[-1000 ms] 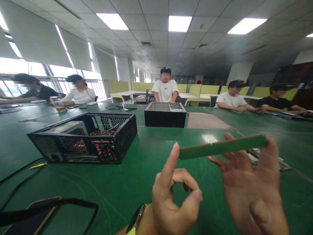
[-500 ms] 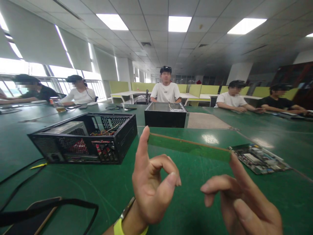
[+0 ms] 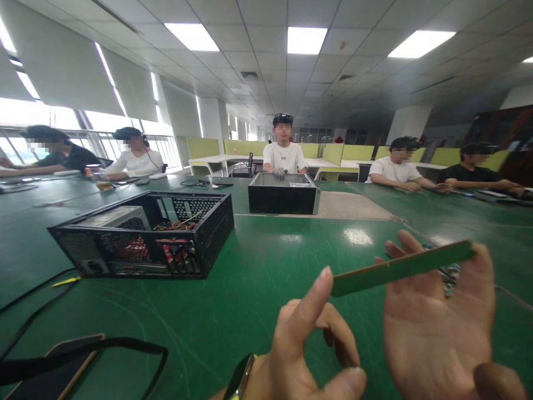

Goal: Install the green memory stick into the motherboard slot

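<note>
A long, thin green memory stick (image 3: 402,271) is held up in the air, with its right end raised higher than its left. The index fingertip of my left hand (image 3: 308,344) presses on the stick's left end, while the other fingers of that hand are curled beneath. At the other end, the index finger of my right hand (image 3: 437,322) supports the stick; its palm faces me and its remaining fingers are behind the stick. A motherboard (image 3: 449,279) lies on the table behind my right hand, mostly hidden by it.
On the green table (image 3: 166,316) to the left stands an open black computer case (image 3: 200,253). A second case (image 3: 283,197) sits farther back before a seated person. A black strap (image 3: 137,344) crosses a dark flat object (image 3: 62,372) at lower left. Other people sit on both sides.
Both hands have turned and the stick has tilted, its right end rising and its left end moving right and down. My right palm now faces me. The person opposite has a hand over the far case.
</note>
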`<state>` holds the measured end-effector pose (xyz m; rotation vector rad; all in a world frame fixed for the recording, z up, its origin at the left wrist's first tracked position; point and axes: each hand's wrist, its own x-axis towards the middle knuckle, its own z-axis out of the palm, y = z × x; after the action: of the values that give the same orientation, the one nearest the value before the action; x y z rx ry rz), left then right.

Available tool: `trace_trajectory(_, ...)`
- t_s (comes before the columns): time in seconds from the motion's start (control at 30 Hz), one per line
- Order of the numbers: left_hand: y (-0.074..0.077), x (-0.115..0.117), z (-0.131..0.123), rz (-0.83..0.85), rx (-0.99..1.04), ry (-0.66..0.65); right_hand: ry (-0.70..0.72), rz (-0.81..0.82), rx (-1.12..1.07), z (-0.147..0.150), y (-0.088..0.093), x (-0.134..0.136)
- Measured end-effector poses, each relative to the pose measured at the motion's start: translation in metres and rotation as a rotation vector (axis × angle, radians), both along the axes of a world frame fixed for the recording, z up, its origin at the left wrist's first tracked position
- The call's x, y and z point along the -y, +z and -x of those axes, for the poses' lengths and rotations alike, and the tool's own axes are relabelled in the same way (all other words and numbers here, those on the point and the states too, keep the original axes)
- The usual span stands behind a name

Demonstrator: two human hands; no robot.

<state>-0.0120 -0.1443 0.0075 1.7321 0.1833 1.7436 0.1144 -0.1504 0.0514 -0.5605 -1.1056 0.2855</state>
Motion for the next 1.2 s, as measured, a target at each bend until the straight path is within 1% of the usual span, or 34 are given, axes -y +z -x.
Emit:
trace_trajectory(0.07, 0.005, -0.001, 0.002, -0.004, 0.002, -0.013, 0.009, -0.012, 0.02, 0.0, -0.004, 0.003)
trace_trajectory(0.1, 0.01, -0.003, 0.004, -0.007, 0.003, -0.015, 0.036, -0.015, 0.036, 0.001, -0.006, 0.005)
trace_trajectory(0.2, 0.029, -0.008, 0.013, 0.017, 0.029, -0.019, 0.186, 0.047, 0.155, 0.006, -0.015, 0.012)
trace_trajectory(0.27, 0.041, -0.012, 0.022, 0.073, 0.073, -0.024, 0.232, 0.065, 0.262, 0.012, -0.021, 0.015)
trace_trajectory(0.3, 0.047, -0.013, 0.027, 0.105, 0.095, -0.033, 0.217, 0.023, 0.326, 0.015, -0.024, 0.015)
trace_trajectory(0.37, 0.056, -0.016, 0.035, 0.165, 0.131, -0.051, 0.143, -0.095, 0.469, 0.018, -0.029, 0.012)
trace_trajectory(0.43, 0.062, -0.016, 0.041, 0.212, 0.144, -0.063, 0.072, -0.17, 0.603, 0.018, -0.034, 0.008)
trace_trajectory(0.47, 0.064, -0.016, 0.042, 0.226, 0.146, -0.063, 0.052, -0.168, 0.638, 0.017, -0.036, 0.008)
trace_trajectory(0.53, 0.065, -0.013, 0.042, 0.234, 0.151, -0.052, 0.062, -0.095, 0.643, 0.015, -0.039, 0.009)
trace_trajectory(0.63, 0.059, -0.009, 0.034, 0.198, 0.142, -0.035, 0.127, 0.019, 0.516, 0.013, -0.037, 0.015)
trace_trajectory(0.7, 0.048, -0.007, 0.025, 0.138, 0.136, -0.047, 0.139, 0.034, 0.376, 0.012, -0.03, 0.017)
trace_trajectory(0.77, 0.033, -0.007, 0.014, 0.068, 0.095, -0.111, 0.082, 0.006, 0.233, 0.012, -0.019, 0.016)
trace_trajectory(0.87, 0.01, -0.012, -0.001, 0.012, 0.009, -0.261, -0.101, -0.064, 0.053, 0.013, 0.0, 0.012)
trace_trajectory(0.93, -0.003, -0.015, -0.008, -0.017, -0.015, -0.337, -0.179, -0.074, -0.003, 0.012, 0.008, 0.01)
trace_trajectory(0.97, -0.007, -0.016, -0.011, -0.034, -0.018, -0.356, -0.188, -0.074, -0.014, 0.011, 0.01, 0.009)
trace_trajectory(1.0, -0.01, -0.017, -0.012, -0.055, -0.027, -0.366, -0.178, -0.073, -0.014, 0.009, 0.011, 0.008)
trace_trajectory(1.07, -0.011, -0.017, -0.012, -0.073, -0.037, -0.343, -0.114, -0.082, 0.008, 0.005, 0.009, 0.007)
trace_trajectory(1.13, -0.007, -0.016, -0.008, -0.04, -0.041, -0.271, -0.04, -0.073, 0.026, 0.004, 0.003, 0.006)
trace_trajectory(1.2, 0.001, -0.016, -0.003, 0.012, -0.022, -0.16, -0.006, -0.054, 0.043, 0.008, -0.006, 0.006)
